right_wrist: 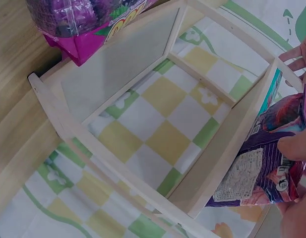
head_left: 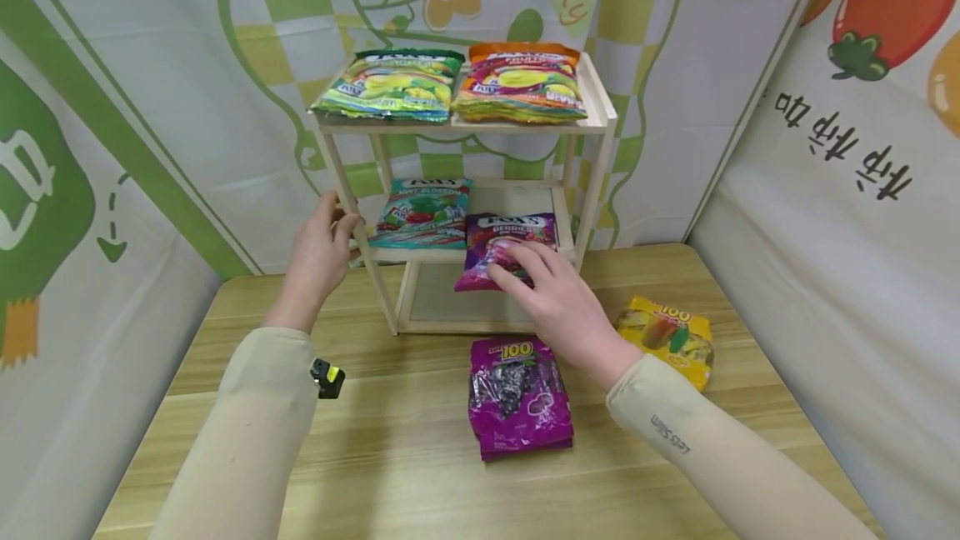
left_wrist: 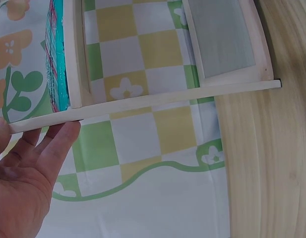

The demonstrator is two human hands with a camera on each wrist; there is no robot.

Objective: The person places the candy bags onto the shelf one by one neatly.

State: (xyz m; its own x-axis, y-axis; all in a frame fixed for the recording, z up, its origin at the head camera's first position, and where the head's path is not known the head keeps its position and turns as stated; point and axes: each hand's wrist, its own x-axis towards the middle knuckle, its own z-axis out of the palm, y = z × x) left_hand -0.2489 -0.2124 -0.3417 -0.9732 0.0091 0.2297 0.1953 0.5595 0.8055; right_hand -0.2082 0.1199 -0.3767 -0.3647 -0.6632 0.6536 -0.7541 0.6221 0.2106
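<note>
A small wooden shelf rack (head_left: 463, 130) stands on the table in the head view. My left hand (head_left: 317, 252) holds its front left post (left_wrist: 143, 101), thumb on one side and fingers on the other. At the middle tier, my right hand (head_left: 570, 311) grips a purple Fox's Berries candy bag (head_left: 483, 250), whose lower end sticks out past the shelf's front edge. The right wrist view shows that bag's underside (right_wrist: 237, 173) with a thumb against it. To its left lies a teal mint candy bag (head_left: 423, 215) on the same tier.
The top tier bears a green candy bag (head_left: 393, 86) and an orange candy bag (head_left: 521, 83). A purple grape candy bag (head_left: 520, 402) lies on the table before the rack, a yellow candy bag (head_left: 667, 336) to the right. Printed cloth (head_left: 810, 157) walls enclose the table.
</note>
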